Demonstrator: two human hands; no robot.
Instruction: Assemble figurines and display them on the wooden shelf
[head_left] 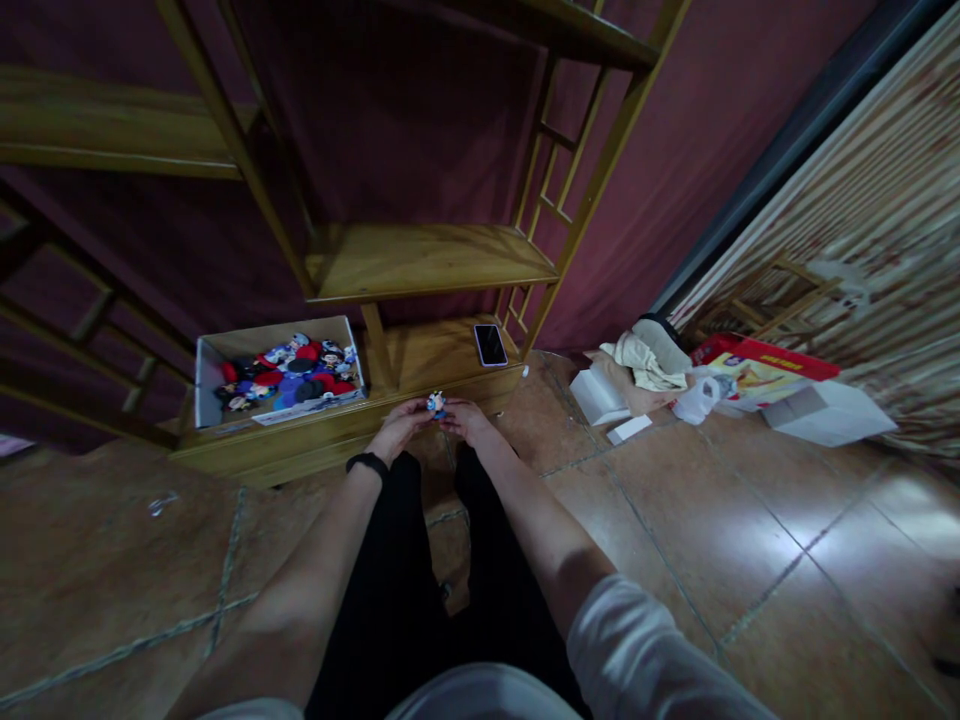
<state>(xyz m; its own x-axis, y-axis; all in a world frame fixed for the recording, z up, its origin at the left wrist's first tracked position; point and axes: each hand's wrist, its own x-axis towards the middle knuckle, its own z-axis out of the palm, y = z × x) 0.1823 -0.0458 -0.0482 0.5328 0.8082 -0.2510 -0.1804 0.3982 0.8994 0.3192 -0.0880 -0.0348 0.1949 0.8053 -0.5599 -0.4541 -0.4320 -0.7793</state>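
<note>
A small blue-and-white toy figurine (436,405) is held between my two hands, out in front of my knees. My left hand (405,422) pinches it from the left side, and a dark band circles that wrist. From the right, the fingers of my right hand (466,420) close on the same figurine. Its finer details are too small to make out. Left of my hands, on the low shelf, stands an open cardboard box (281,330) full of similar figurines (292,372) in red, blue, black and white.
A wooden shelf unit (435,262) rises in front of me against a dark red wall. On its low board lies a phone (490,345). Right, on the tiled floor, are white boxes (598,395), cloth (646,362), a plastic bag (697,398) and a red-yellow box (761,370).
</note>
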